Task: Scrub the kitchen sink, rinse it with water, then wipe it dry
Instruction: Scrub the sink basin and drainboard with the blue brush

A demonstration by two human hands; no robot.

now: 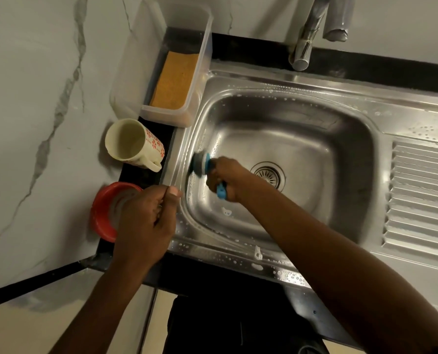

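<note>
A stainless steel sink (302,80) with a round drain (269,175) fills the middle of the head view; suds and droplets dot its rim and walls. My right hand (228,178) grips the blue handle of a scrub brush (200,166), whose dark head presses against the sink's left inner wall. My left hand (146,215) rests on the sink's left rim with its fingers curled and thumb forward; I cannot see anything held in it. It partly covers a red container (103,210).
A cream mug with red flowers (133,143) stands on the black counter left of the sink. Behind it is a clear plastic tub (200,60) holding an orange sponge (175,81). The chrome tap (307,39) rises at the back. A ribbed drainboard (422,195) lies right.
</note>
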